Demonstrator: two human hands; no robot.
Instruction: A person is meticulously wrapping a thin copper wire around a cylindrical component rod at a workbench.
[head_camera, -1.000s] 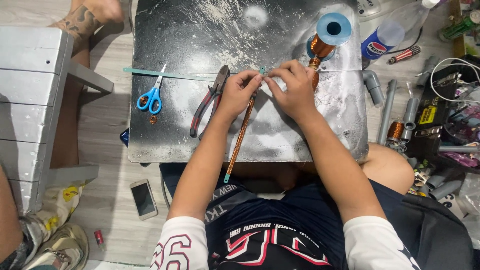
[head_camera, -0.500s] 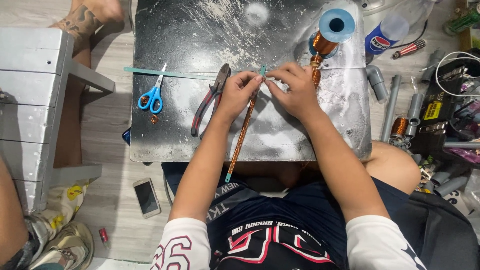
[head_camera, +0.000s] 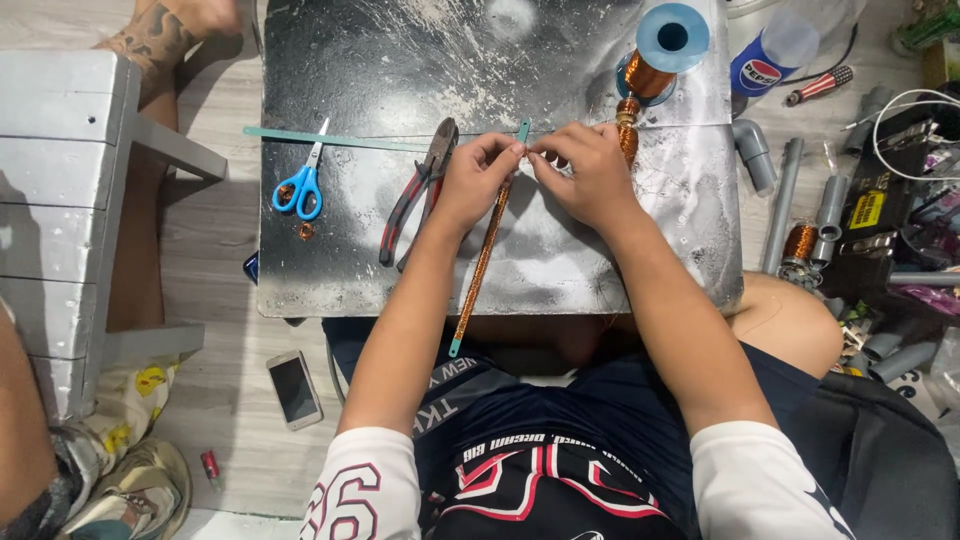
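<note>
Scissors (head_camera: 299, 186) and pliers (head_camera: 418, 190) lie left on the table (head_camera: 560, 260). At centre, left hand (head_camera: 478, 178) and right hand (head_camera: 588, 170) both pinch shut on the wire-wrapped strip (head_camera: 484, 260), which runs down past the table edge. Looks light, thin and bendy with fragile wire; best held near its top end.

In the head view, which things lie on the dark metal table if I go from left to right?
Blue-handled scissors → red-handled pliers → left hand → right hand → spool of copper wire.
</note>
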